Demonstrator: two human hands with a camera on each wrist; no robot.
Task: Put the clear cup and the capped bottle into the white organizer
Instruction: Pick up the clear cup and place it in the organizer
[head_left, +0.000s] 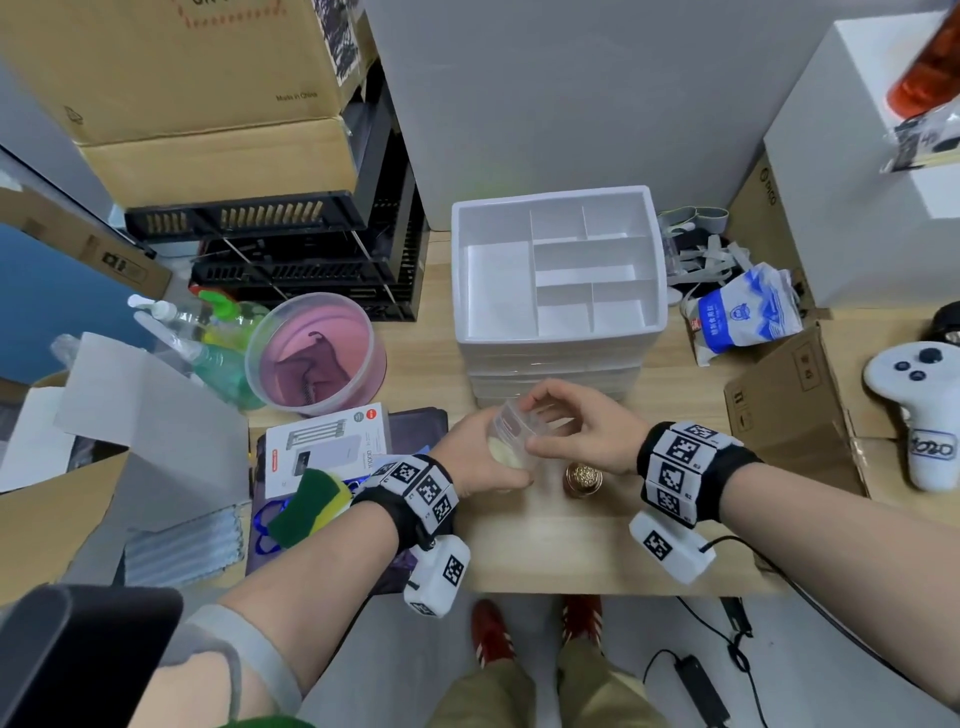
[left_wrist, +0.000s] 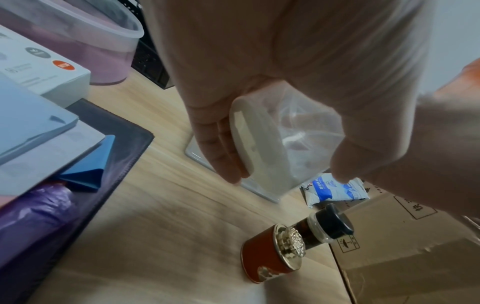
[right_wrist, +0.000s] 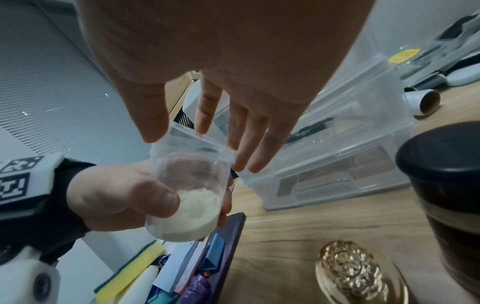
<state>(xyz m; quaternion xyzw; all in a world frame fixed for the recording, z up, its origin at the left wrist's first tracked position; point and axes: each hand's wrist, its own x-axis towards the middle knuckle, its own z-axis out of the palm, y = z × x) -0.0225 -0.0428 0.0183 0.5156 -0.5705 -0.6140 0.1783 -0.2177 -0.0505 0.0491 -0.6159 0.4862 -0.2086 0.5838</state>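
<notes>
While left hand (head_left: 475, 460) grips clear cup (head_left: 511, 428), only wrist views show capped bottle (left_wrist: 330, 227)

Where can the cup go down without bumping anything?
The table is bare between the gold-lidded jar and its near edge. In the organizer, the big left compartment is empty for the cup. Crowded: sponge on the left, cardboard box on the right.

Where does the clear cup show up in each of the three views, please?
Head: clear cup at the centre, between left hand and right hand.
Left wrist: clear cup right of centre, under the palm.
Right wrist: clear cup left of centre, tilted.
Shared landmark: the gold-lidded jar, below the cup in all three.
</notes>
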